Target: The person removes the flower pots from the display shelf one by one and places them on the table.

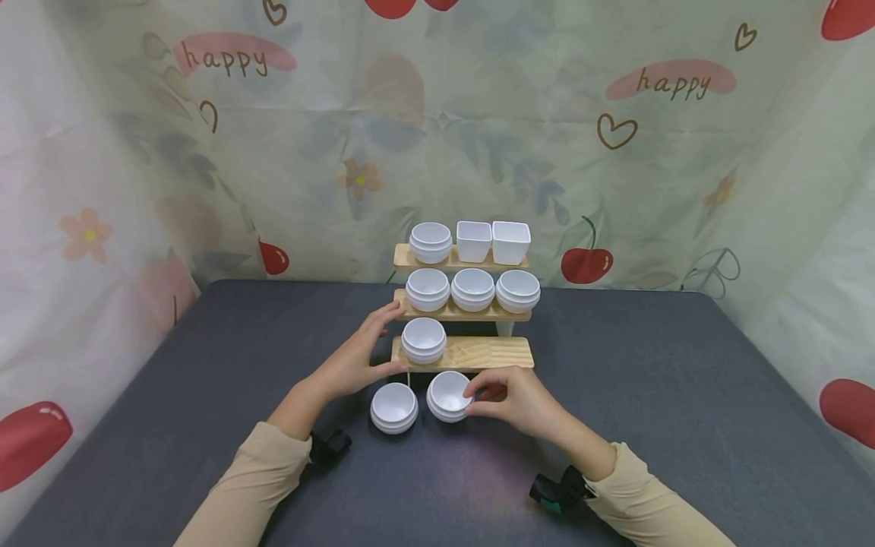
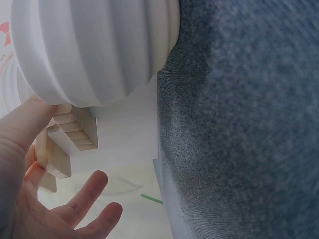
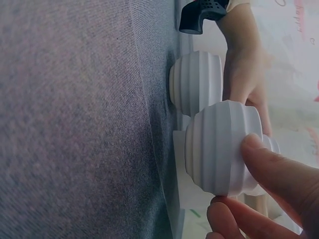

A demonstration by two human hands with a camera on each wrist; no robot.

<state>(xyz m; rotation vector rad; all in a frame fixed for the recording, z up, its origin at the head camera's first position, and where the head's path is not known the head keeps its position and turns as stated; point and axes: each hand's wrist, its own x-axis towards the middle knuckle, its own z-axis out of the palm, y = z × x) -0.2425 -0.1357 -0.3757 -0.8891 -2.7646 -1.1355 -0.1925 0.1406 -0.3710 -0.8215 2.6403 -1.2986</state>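
Observation:
My right hand point(image 1: 514, 399) pinches the rim of a small white ribbed bowl point(image 1: 448, 396) between thumb and fingers. In the right wrist view that bowl point(image 3: 219, 149) shows close up, mouth turned away. My left hand point(image 1: 352, 357) reaches along the left end of the wooden three-tier stand, fingers extended, thumb beside the lowest shelf point(image 1: 488, 353) and fingertips at the middle shelf point(image 1: 465, 313). One round bowl point(image 1: 424, 340) sits at the left of the lowest shelf. Another bowl point(image 1: 394, 409) stands on the table in front of the stand, below my left thumb.
The middle shelf carries three round bowls point(image 1: 473, 289). On the top shelf point(image 1: 403, 257) are one round bowl point(image 1: 431, 241) and two square cups point(image 1: 510, 241). A dark grey cloth covers the table point(image 1: 649, 395); a printed curtain point(image 1: 478, 152) hangs behind.

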